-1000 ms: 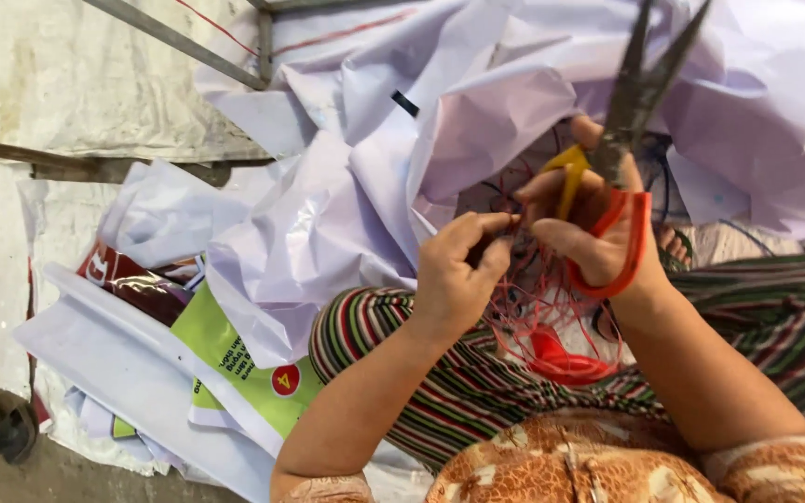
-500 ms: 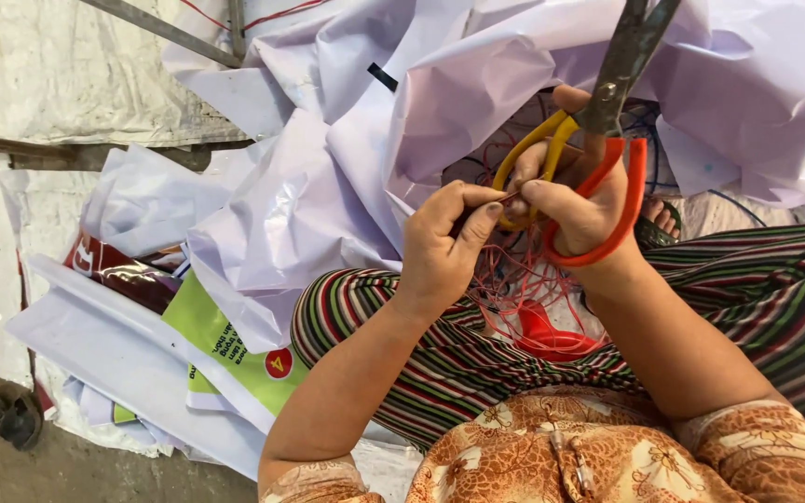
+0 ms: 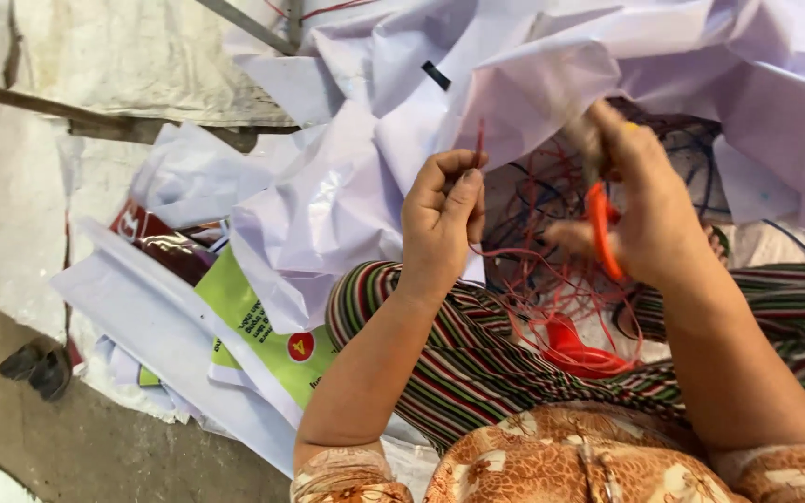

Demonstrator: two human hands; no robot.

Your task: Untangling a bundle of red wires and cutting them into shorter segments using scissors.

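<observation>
Both forearms are bare, from the short sleeves at the bottom edge of the frame up to the left hand at centre and the right hand at upper right, which is motion-blurred. The sleeves and chest belong to an orange garment printed with cream flowers. Across the lap runs a striped cloth in dark red, green, black and white bands.

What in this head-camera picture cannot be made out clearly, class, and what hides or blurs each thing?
- Scissors: head view, motion blur and the right hand hide all but an orange handle; blades cannot be seen.
- Red thread pinched by the left hand: too thin to follow into the tangle of threads.
- White sheeting: cut off by the top and right edges.
- Dark things on the floor: too small to identify.
</observation>
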